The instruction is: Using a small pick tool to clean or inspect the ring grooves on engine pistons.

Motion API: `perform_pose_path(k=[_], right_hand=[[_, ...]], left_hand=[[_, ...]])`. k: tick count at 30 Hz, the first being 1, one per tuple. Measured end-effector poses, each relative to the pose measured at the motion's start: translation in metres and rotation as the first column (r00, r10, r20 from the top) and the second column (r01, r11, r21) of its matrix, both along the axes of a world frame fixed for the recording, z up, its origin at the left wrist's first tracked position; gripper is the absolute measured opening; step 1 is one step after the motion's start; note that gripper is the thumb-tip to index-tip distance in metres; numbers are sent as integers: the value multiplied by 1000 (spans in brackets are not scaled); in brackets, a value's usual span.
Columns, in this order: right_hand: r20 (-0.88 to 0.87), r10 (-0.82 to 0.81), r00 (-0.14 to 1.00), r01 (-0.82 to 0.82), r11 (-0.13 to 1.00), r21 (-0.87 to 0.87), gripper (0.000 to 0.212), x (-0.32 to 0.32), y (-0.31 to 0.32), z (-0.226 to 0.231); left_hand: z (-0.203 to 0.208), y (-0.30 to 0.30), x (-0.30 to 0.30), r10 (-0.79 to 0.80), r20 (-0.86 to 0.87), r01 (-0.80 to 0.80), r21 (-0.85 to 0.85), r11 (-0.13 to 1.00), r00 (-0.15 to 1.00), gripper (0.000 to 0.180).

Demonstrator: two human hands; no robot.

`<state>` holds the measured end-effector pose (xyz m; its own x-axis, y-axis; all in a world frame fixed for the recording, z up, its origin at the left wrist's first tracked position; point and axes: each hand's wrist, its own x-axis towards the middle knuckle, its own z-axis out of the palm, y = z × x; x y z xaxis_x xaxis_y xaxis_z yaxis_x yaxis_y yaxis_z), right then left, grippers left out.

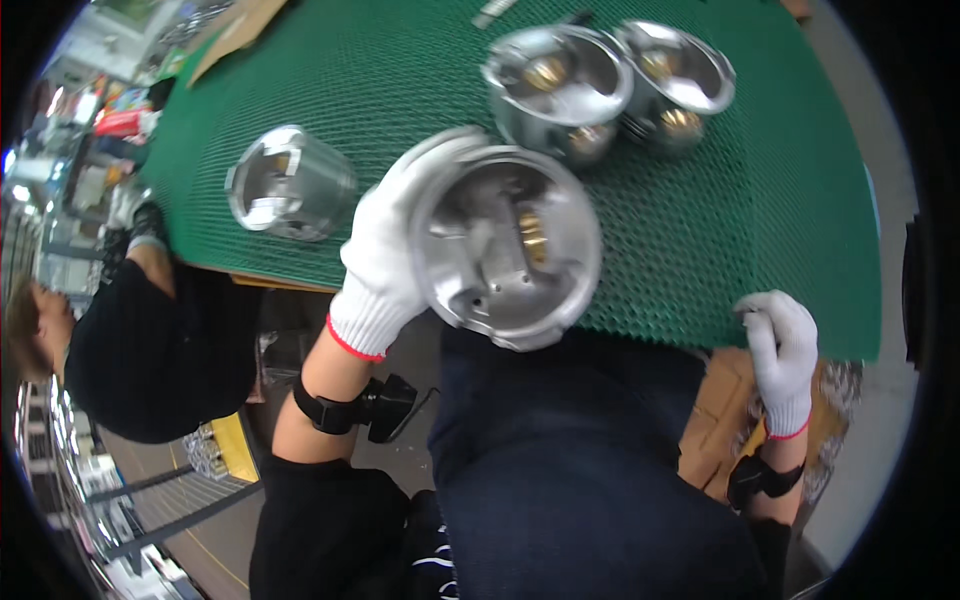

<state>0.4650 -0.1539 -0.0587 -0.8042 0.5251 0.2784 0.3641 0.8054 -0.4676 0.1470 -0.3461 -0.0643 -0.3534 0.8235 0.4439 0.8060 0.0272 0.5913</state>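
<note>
A silver metal piston (463, 282) is tilted so its hollow inside faces up at me, with a brass-coloured bushing showing in its pin bore. My left hand (385, 235), in a white knit glove with a red cuff, is closed around its left side; the fingers are partly hidden behind it. Over the right part of the table's near edge, my gloved right hand (785, 345) hangs loosely with its thumb apart from the bent fingers, and no object shows in it. Left of the held piston, another piston (315, 190) lies tipped on the green mat.
Two more pistons (530, 112) (690, 90) stand close together at the far side of the ridged green mat (700, 230). Cardboard (235, 35) lies at the far left. A person in black (165, 350) sits at the table's left. Cardboard boxes (718, 425) are below the near edge.
</note>
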Motion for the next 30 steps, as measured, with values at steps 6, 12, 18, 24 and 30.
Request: perform_pose_path(k=[6, 12, 18, 24, 30], right_hand=[[33, -156, 987, 143, 960, 242, 8, -1, 27, -40], [-10, -146, 989, 143, 956, 257, 9, -13, 28, -52], [-15, -167, 986, 164, 948, 272, 11, -11, 26, -48], [-13, -198, 980, 194, 942, 274, 12, -12, 24, -47], [-48, -180, 983, 186, 946, 265, 12, -9, 24, -50]], left_hand=[[-66, -89, -87, 304, 126, -306, 0, 952, 944, 48], [-66, -122, -181, 380, -198, -386, 9, 923, 904, 55], [-93, -146, -271, 297, 729, -558, 138, 818, 617, 63], [-10, -61, -80, 481, -296, -455, 155, 877, 825, 63], [31, 95, 24, -64, -609, 2, -103, 995, 790, 51]])
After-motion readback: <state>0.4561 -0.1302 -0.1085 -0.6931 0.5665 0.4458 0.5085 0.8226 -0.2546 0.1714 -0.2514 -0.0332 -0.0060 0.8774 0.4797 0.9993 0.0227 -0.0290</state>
